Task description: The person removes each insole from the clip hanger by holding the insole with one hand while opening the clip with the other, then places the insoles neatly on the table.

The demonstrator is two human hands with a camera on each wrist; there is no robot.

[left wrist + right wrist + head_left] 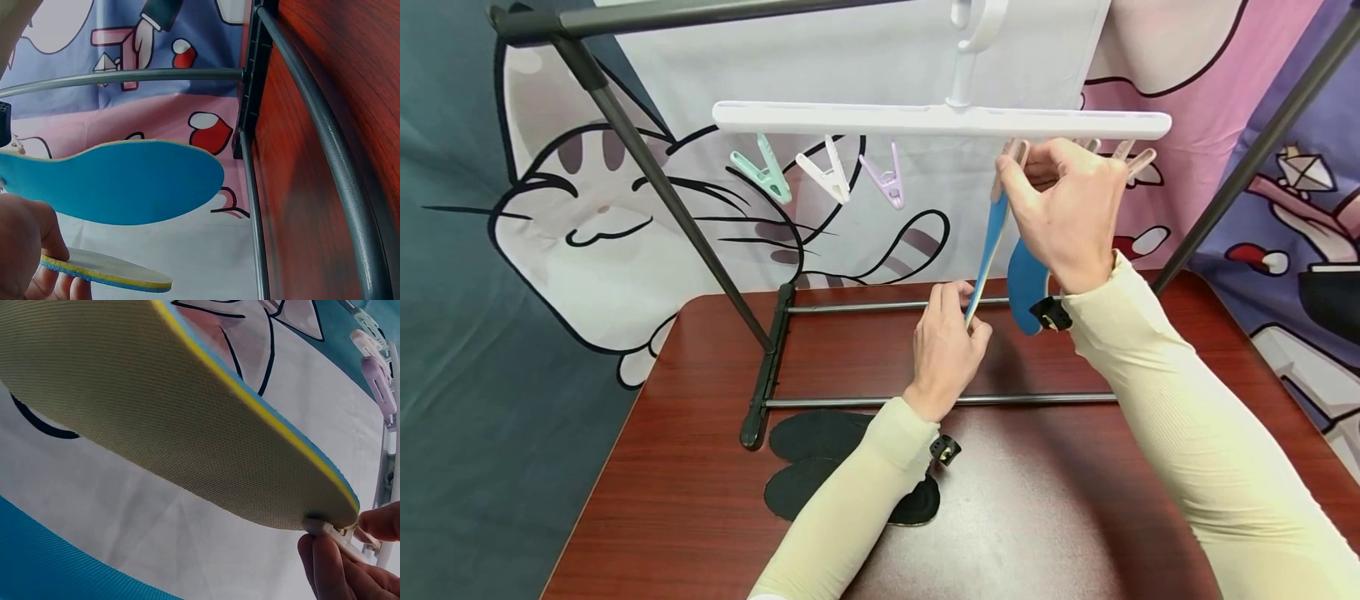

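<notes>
A blue insole (991,242) with a pale mesh face (206,425) and a yellow layer along its edge hangs upright below the white hanger (865,119). My left hand (946,350) pinches its lower part between thumb and fingers. At its top end my right hand (1067,208) pinches a beige clothespin (331,536), whose jaws stand over the insole's tip. A second blue insole (1027,287) hangs just to the right, partly hidden behind my right hand and wrist; its broad blue face shows in the left wrist view.
Mint (763,171), white (826,173) and lilac clothespins (886,177) hang from the hanger's left half. More beige clothespins (1138,161) are at its right. A dark metal rack (655,171) frames the space. Black insoles (816,433) lie on the wooden table (647,500), partly under my left forearm.
</notes>
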